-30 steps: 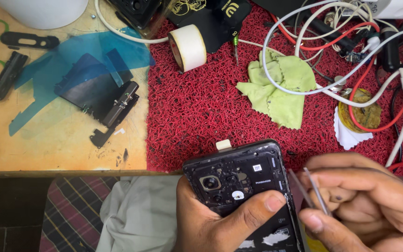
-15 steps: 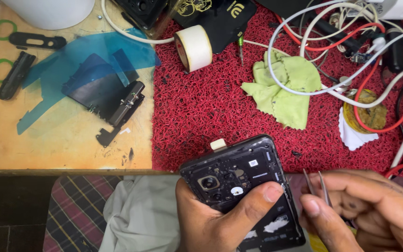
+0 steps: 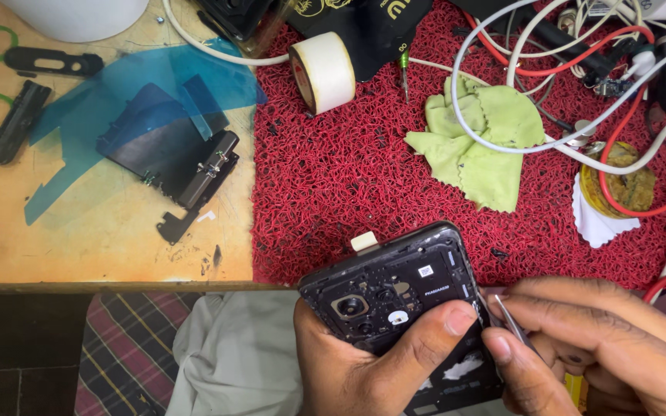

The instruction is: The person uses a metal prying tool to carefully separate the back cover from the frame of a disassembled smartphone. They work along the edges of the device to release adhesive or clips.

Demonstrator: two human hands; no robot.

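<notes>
My left hand (image 3: 371,362) grips an opened black phone (image 3: 395,289) with its back cover off, camera ring and inner frame showing, thumb pressed across its middle. A small pale tab sticks up from the phone's top edge. My right hand (image 3: 595,347) pinches thin metal tweezers (image 3: 512,323) whose tip sits at the phone's right edge. Both hands are at the bottom of the view, over the front edge of the red mat (image 3: 333,177).
A white tape roll (image 3: 324,71) and green cloth (image 3: 479,139) lie on the mat, with tangled white and red wires (image 3: 580,69) and a flux tin (image 3: 618,181) at right. On the wooden bench (image 3: 79,239) lie blue film, a black phone part (image 3: 194,173) and scissors (image 3: 17,108).
The view shifted slightly, and the phone turned a little in my left hand. My right hand moved the tweezers closer to the phone's right edge.
</notes>
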